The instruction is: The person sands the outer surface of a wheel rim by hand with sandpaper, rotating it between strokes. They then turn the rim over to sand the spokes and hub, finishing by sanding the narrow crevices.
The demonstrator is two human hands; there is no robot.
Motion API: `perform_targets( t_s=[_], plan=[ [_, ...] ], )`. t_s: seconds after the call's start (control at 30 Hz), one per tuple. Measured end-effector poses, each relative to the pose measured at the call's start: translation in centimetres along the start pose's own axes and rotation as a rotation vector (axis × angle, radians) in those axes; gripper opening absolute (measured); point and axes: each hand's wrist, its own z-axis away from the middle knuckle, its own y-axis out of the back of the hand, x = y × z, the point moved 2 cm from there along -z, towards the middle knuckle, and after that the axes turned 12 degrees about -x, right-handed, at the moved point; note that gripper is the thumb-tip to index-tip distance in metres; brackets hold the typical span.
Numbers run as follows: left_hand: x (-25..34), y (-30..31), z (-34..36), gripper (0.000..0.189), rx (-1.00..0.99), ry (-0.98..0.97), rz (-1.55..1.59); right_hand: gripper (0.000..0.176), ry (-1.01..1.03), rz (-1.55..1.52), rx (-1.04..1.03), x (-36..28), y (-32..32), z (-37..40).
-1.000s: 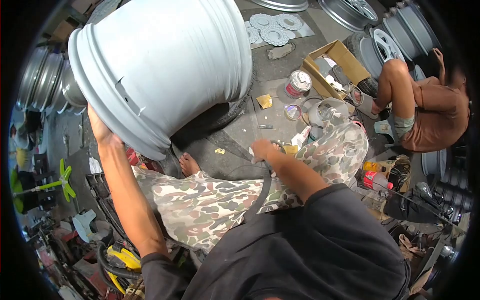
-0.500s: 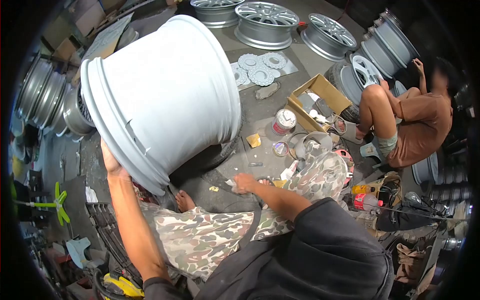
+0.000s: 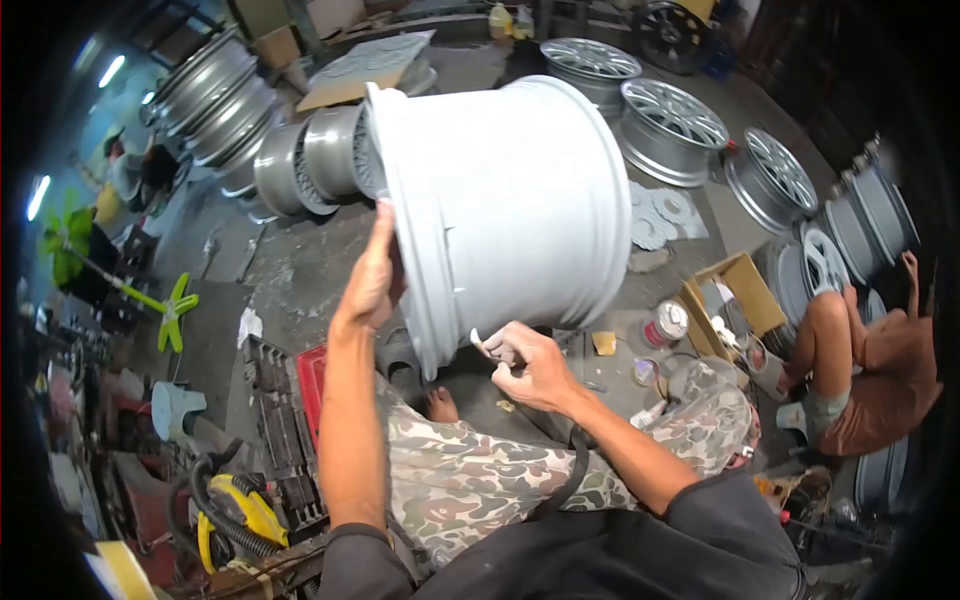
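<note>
A large pale grey wheel rim (image 3: pixel 510 200) is held up in front of me, its barrel lying sideways. My left hand (image 3: pixel 372 282) grips the flange on its left side, with some fingers hidden behind the edge. Close below the barrel, my right hand (image 3: pixel 532 368) pinches a small pale folded piece (image 3: pixel 479 342) that looks like sandpaper. That piece points toward the lower left part of the rim. Two dark marks show on the barrel near the flange.
Silver wheels (image 3: pixel 675 125) stand at the back, with more stacked left (image 3: pixel 212 105). Right of me are a paint can (image 3: pixel 666 324), a cardboard box (image 3: pixel 745 290) and a seated person (image 3: pixel 880 370). A yellow and black tool (image 3: pixel 245 510) lies lower left.
My right hand has risen from the floor area to just below the rim, holding the small pale piece. The rim has turned more level in my left hand, and my view has swung left.
</note>
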Motion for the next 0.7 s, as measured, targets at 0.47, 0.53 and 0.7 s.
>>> perform_targets(
  t_s=[0.47, 0.53, 0.7],
  plan=[
    [0.2, 1.8, 1.7, 0.050, -0.058, 0.027, -0.211, 0.018, 0.324, 0.039, 0.534, -4.4, -5.1, -3.1],
    [0.5, 1.2, 2.1, 0.047, -0.066, 0.007, -0.176, 0.017, 0.360, 0.069, 0.551, -5.5, -3.7, -4.7],
    [-0.2, 2.0, 2.1, 0.051, -0.103, -0.003, -0.139, 0.006, 0.544, 0.194, 0.621, -9.5, 3.0, -14.5]
  ],
)
